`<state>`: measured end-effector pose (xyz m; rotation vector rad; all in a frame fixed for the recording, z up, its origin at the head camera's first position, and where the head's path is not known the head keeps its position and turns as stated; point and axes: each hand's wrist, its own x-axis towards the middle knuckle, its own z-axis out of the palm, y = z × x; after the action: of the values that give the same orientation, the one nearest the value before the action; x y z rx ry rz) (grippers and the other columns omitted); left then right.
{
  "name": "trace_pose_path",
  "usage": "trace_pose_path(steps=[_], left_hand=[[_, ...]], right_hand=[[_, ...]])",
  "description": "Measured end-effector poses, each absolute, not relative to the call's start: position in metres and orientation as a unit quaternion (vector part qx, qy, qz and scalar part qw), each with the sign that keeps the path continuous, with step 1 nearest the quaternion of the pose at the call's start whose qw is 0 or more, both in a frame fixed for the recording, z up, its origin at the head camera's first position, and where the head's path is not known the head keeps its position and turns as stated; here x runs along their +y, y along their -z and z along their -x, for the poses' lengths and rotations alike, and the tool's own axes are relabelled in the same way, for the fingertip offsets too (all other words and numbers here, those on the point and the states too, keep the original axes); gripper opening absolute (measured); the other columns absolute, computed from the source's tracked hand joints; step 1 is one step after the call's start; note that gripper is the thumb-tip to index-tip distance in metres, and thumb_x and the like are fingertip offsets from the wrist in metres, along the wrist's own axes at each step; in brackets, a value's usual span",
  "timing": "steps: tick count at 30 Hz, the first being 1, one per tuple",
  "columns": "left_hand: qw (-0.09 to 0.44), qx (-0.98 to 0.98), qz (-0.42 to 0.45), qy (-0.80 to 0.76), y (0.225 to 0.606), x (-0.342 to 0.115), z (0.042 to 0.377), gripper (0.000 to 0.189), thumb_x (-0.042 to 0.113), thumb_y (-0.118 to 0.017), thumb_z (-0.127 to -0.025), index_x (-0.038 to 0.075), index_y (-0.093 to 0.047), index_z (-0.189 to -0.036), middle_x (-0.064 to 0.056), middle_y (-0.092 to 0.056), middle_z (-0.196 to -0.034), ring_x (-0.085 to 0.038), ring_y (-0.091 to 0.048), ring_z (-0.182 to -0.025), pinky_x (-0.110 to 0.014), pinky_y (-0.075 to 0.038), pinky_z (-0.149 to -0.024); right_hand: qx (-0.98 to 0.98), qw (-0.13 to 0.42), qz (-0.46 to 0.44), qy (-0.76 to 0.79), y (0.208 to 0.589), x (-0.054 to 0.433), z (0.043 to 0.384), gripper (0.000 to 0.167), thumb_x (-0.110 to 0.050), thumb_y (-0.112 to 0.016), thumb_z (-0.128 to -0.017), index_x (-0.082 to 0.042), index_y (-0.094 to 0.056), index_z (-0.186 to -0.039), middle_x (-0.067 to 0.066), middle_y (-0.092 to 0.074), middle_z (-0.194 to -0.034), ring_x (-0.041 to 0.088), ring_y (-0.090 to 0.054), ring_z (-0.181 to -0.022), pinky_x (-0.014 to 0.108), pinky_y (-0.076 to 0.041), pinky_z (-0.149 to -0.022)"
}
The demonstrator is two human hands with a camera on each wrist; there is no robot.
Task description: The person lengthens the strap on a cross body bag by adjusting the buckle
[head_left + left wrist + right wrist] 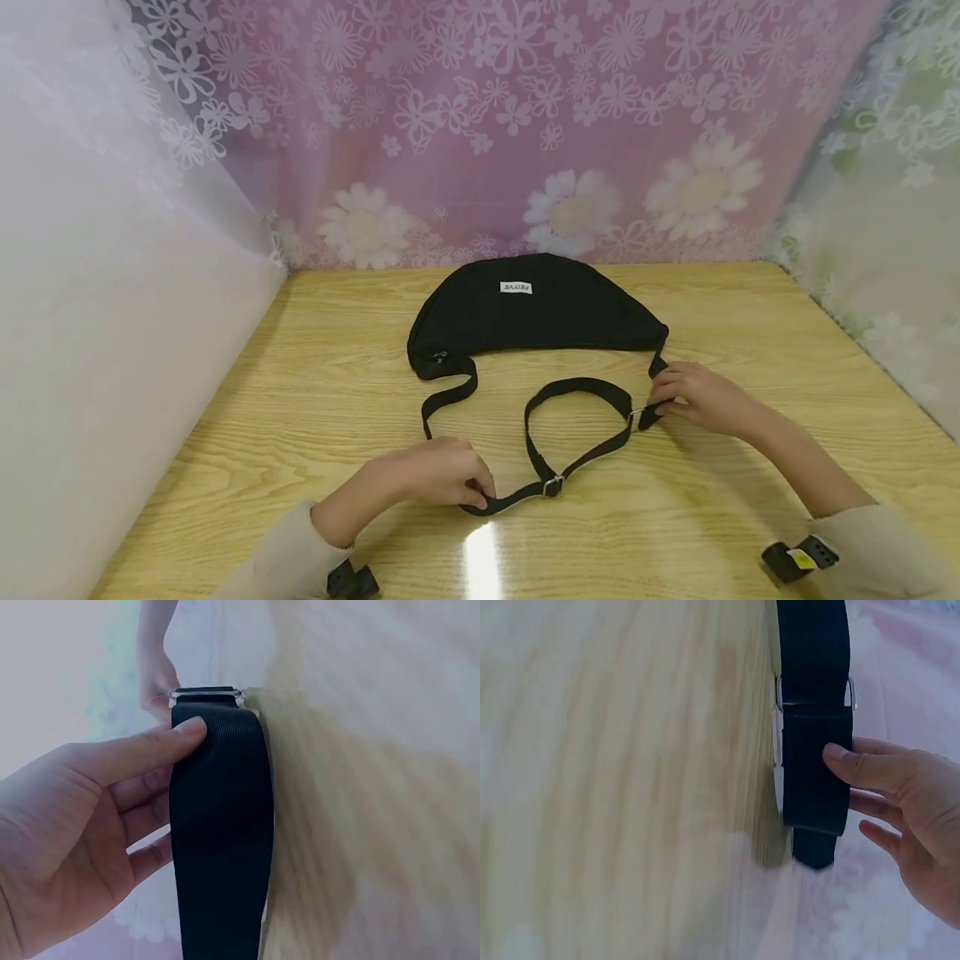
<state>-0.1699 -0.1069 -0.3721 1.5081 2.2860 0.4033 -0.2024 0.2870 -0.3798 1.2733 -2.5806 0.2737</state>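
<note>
A black half-moon bag [540,312] with a small white label [516,287] lies flat near the back of the table. Its black strap [577,385] runs toward the front and forms a loop between the hands. My left hand [442,473] pinches the strap left of a metal slider buckle [553,485]; the left wrist view shows the thumb on the webbing. On the right, my right hand [697,396] pinches the strap beside a metal ring [636,418]. In the right wrist view its thumb presses the folded webbing [817,765], with a short strap end hanging below.
The wooden table [315,358] has a pink floral curtain [480,133] along its back edge. Pale sheets stand along the left [112,250] and the right side. A small zipper pull [439,357] shows at the bag's left corner.
</note>
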Motion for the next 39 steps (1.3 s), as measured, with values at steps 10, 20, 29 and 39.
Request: trace_pose_path(steps=[10, 20, 29, 39], left_hand=[[0.231, 0.762, -0.586, -0.153, 0.374, -0.095, 0.145, 0.011, 0.019, -0.069, -0.083, 0.016, -0.075, -0.093, 0.016, -0.067, -0.085, 0.019, -0.048, -0.073, -0.003, -0.038, -0.068], [0.194, 0.727, -0.641, -0.152, 0.379, -0.077, 0.130, 0.021, 0.031, -0.058, -0.090, 0.020, -0.072, -0.102, 0.020, -0.065, -0.090, 0.022, -0.046, -0.076, -0.002, -0.037, -0.069], [-0.004, 0.821, -0.566, -0.071, 0.364, -0.117, 0.205, 0.035, -0.010, -0.062, -0.081, 0.013, -0.068, -0.107, 0.001, -0.062, -0.113, -0.019, -0.045, -0.120, -0.032, -0.029, -0.102], [-0.047, 0.843, -0.535, -0.029, 0.380, -0.146, 0.244, 0.030, -0.012, -0.061, -0.080, 0.011, -0.071, -0.096, -0.001, -0.064, -0.096, -0.018, -0.057, -0.101, -0.042, -0.028, -0.103]], right_hand=[[-0.896, 0.151, -0.407, -0.090, 0.384, 0.335, 0.195, 0.027, 0.004, -0.079, -0.057, -0.008, -0.072, -0.080, 0.006, -0.066, -0.085, 0.032, -0.058, -0.086, 0.049, -0.041, -0.083], [-0.921, 0.094, -0.367, -0.087, 0.376, 0.336, 0.192, 0.028, 0.007, -0.076, -0.065, -0.007, -0.071, -0.088, 0.011, -0.064, -0.094, 0.039, -0.055, -0.094, 0.054, -0.042, -0.080], [-0.929, -0.102, -0.315, -0.166, 0.357, 0.306, 0.176, 0.059, 0.019, -0.062, -0.070, -0.007, -0.057, -0.123, 0.012, -0.055, -0.119, 0.039, -0.048, -0.109, 0.050, -0.045, -0.080], [-0.907, -0.088, -0.352, -0.216, 0.368, 0.316, 0.176, 0.036, 0.007, -0.065, -0.079, -0.012, -0.067, -0.110, 0.000, -0.063, -0.108, 0.029, -0.056, -0.102, 0.047, -0.034, -0.093]])
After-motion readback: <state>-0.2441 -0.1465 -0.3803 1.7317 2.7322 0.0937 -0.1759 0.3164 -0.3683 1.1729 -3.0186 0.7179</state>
